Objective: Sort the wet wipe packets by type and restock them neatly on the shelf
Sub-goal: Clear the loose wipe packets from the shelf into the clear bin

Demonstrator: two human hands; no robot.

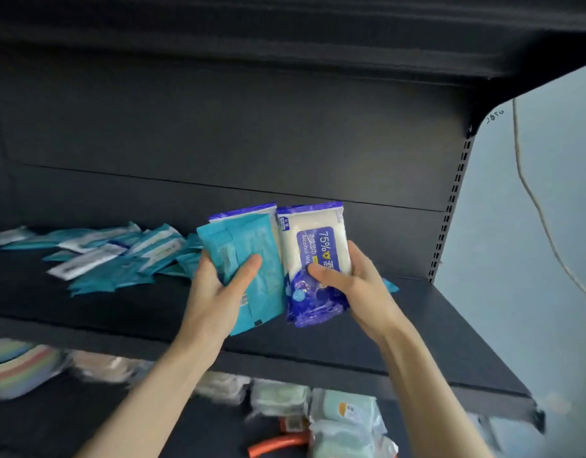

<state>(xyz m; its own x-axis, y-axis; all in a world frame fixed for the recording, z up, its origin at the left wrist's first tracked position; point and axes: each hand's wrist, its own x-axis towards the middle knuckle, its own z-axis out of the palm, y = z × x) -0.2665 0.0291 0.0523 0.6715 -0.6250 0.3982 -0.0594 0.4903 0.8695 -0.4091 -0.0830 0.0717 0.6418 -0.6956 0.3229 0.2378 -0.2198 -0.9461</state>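
My left hand (219, 285) grips a stack of teal wipe packets (252, 246), with a blue-topped packet behind them. My right hand (347, 279) grips a white and blue 75% alcohol wipe packet (313, 236), held upright beside the teal stack. Both are held above the middle of the dark shelf (417, 332). A loose pile of teal and white wipe packets (120, 256) lies on the shelf to the left. A teal packet corner (391, 287) shows behind my right wrist.
The shelf's back panel (219, 143) is black, with a slotted upright (450, 206) at the right end. A lower shelf holds pale packets (344, 414), a striped bundle (17, 368) and an orange item (275, 444). A light wall with a hanging cord (536, 206) is at right.
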